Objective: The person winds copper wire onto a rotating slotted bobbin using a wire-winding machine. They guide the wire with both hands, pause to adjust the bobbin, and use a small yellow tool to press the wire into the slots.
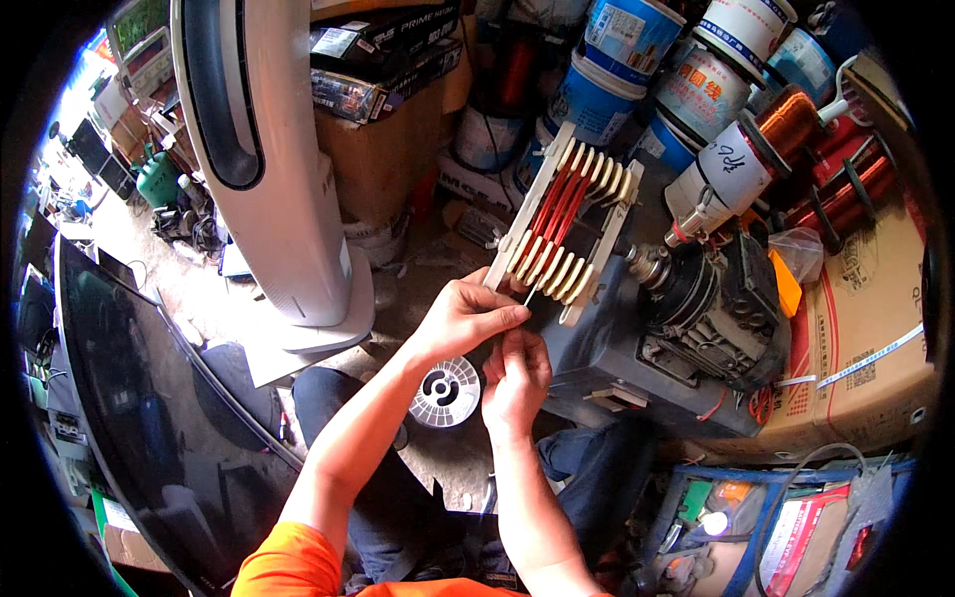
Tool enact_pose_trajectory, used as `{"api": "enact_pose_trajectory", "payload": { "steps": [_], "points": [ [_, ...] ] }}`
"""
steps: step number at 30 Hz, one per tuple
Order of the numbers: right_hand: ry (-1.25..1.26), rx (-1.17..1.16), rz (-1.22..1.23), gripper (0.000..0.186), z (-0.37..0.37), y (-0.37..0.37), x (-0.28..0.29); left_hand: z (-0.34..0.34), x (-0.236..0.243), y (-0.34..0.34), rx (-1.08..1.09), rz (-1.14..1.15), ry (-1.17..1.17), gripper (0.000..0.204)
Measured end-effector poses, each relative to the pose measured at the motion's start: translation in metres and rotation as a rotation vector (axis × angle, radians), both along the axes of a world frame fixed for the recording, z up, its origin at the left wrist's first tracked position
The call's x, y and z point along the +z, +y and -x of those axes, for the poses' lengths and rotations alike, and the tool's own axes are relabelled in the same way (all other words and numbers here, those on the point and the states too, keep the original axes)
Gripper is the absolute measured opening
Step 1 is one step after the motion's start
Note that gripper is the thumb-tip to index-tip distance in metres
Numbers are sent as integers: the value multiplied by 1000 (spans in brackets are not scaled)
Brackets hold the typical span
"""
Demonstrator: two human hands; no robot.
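Clock positions are read about the winding former, 12 toward the upper edge of the view. The floor (403,289) shows at 8 o'clock as a strip between the left forearm and the white tower appliance. A dark flat panel (159,408) lies farther out at 8, its curved edge well apart from both hands. The white tower appliance (269,179) stands at 9. A cardboard box (865,289) bounds the side at 3 to 4. The stacked wire drums (617,45) extend from 12 to 2, behind the former's upper end. A grey cabinet (597,358) at 5 presents its near edge beside the right hand, and carries a dark motor (731,318) at 4. The winding former (562,224) sits at the motor's shaft end, tilted, with pale side rails and ribs; red wire (560,214) spans its middle. A white reel (446,383) lies below the hands at 7. The left hand (468,318) is at 7, nearly closed, thumb extended along the former's lower end. The right hand (517,378) is between 6 and 7, fingers curled, just below the left thumb. A thin white strip (529,297) meets the left thumb tip; whether either hand grips anything cannot be told.
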State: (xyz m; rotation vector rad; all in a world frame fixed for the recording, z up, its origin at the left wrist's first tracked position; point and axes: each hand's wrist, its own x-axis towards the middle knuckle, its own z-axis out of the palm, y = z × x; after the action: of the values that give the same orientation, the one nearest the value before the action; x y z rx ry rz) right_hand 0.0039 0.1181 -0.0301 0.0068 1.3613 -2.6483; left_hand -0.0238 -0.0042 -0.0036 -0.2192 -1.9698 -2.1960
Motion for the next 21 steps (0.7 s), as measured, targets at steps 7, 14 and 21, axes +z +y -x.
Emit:
{"api": "enact_pose_trajectory", "payload": {
  "steps": [7,14,21],
  "points": [
    [-101,-130,-117,13,1,-9,15,-3,5,7,144,77,67,14],
    [76,-197,-133,12,0,-7,9,-6,20,9,356,322,289,12],
    [25,-234,-201,13,3,-10,28,-7,32,10,430,380,358,11]
  ]
}}
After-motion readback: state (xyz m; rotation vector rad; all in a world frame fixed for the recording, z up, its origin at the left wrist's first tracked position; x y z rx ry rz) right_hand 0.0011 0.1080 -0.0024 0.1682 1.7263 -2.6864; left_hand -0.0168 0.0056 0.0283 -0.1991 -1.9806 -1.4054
